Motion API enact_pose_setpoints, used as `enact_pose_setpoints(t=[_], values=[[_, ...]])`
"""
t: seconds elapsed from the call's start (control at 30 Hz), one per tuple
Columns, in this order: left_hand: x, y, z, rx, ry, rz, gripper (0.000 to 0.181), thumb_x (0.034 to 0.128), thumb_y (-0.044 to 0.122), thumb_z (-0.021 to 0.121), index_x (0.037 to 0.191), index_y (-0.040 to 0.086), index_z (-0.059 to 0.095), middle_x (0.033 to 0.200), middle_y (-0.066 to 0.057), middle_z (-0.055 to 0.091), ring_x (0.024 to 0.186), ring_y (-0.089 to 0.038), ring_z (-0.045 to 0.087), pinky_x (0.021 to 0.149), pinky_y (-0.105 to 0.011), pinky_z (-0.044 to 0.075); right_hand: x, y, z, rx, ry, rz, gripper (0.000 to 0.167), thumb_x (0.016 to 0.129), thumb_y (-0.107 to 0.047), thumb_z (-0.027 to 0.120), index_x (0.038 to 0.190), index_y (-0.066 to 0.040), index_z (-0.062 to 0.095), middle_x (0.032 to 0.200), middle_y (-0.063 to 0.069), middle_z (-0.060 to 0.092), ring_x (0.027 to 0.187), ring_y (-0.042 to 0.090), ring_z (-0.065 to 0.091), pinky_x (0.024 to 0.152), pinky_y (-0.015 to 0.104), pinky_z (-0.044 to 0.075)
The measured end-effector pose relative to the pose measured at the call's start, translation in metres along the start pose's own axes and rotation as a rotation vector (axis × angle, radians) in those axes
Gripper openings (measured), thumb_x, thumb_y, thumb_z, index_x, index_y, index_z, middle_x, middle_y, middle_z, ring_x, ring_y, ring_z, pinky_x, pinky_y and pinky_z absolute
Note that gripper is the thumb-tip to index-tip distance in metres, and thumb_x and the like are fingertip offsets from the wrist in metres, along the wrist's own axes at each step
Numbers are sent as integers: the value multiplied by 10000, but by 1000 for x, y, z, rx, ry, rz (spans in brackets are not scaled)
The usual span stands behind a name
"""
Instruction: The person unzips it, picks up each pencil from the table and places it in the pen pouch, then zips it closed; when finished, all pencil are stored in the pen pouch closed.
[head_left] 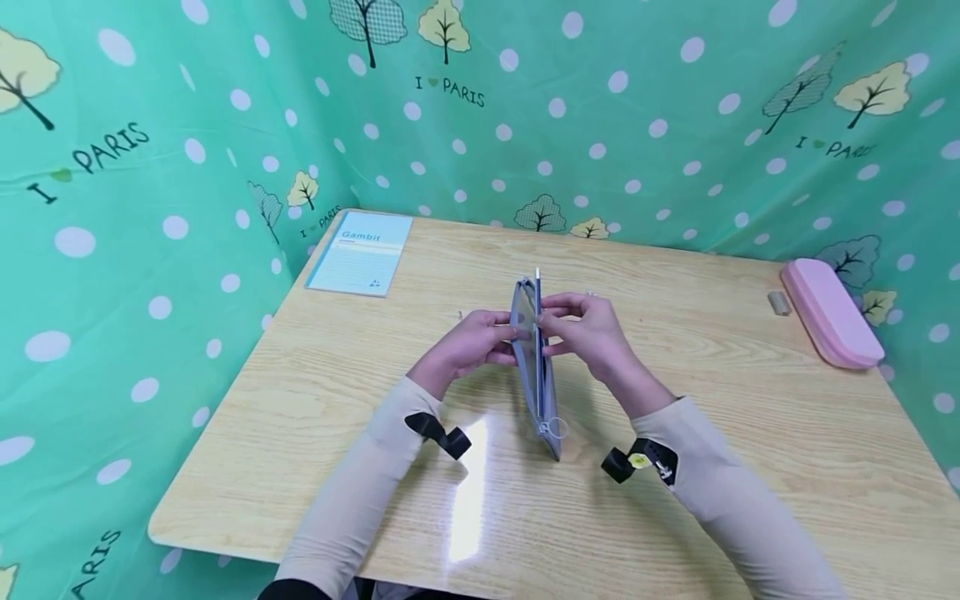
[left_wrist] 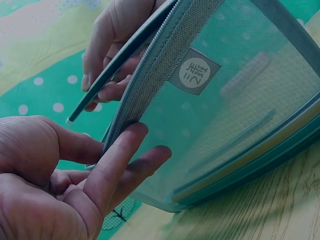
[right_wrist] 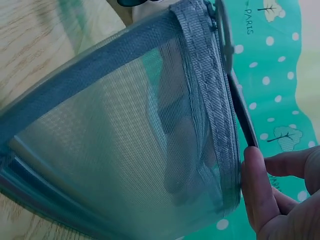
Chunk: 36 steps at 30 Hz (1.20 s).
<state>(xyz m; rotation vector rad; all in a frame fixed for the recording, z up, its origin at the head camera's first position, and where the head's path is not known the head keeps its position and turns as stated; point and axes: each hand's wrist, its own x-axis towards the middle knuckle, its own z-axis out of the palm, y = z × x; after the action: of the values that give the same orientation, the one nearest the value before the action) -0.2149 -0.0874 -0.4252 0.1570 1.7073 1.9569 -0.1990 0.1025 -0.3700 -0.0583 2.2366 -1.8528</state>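
A grey-blue mesh zipper pouch stands on edge at mid-table, its zipped top parted. My left hand pinches the pouch's zipper edge between thumb and fingers; a round label shows on the mesh beside it. From the opening sticks a thin flat item, seen edge-on, its kind not clear. My right hand pinches this item's edge, as the left wrist view also shows. Near the fingers in the right wrist view, the item's dark edge stands apart from the mesh. Blurred shapes inside the pouch cannot be told.
A light blue notebook lies at the table's back left corner. On the right side are a pink pencil case and a small grey eraser-like block. Green printed cloth hangs behind the wooden table.
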Motion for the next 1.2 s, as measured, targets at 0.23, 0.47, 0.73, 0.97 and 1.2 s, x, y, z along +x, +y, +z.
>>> enact_pose_setpoints(t=[0.23,0.47,0.73,0.97,1.2], values=[[0,1,1,2,2,-5,379,1068,10,472,1416,-131,516,1149,-259,698,790,-134,712,764,-232,652,-1,1,2,-63,43,-68,371,939,31,641,1290,147,609,1059,169,596,731,99,685,656,280,668],[-1,2,1,-2,12,-7,376,1061,6,488,1412,-123,528,1016,-156,714,775,-130,706,735,-216,649,-3,3,4,-150,81,-117,339,931,7,666,1253,113,653,1055,179,632,725,90,707,634,300,669],[-3,3,2,23,38,0,372,1049,-27,483,1397,-156,516,1138,-309,698,742,-123,707,676,-186,637,-6,6,-3,-100,123,-139,295,976,-34,614,1217,130,663,1055,218,651,725,102,717,671,301,672],[-3,3,1,39,40,2,383,1048,-36,476,1413,-149,507,1257,-369,634,776,-119,711,730,-198,643,0,9,-42,-70,155,-61,356,1046,-137,591,1260,147,618,1014,126,653,727,70,697,697,253,663],[-3,3,-1,58,40,2,395,1046,-19,499,1424,-132,508,1277,-357,631,849,-156,731,753,-211,645,17,32,-82,-168,146,44,438,1064,-192,550,1336,151,558,1058,142,659,752,81,713,737,267,666]])
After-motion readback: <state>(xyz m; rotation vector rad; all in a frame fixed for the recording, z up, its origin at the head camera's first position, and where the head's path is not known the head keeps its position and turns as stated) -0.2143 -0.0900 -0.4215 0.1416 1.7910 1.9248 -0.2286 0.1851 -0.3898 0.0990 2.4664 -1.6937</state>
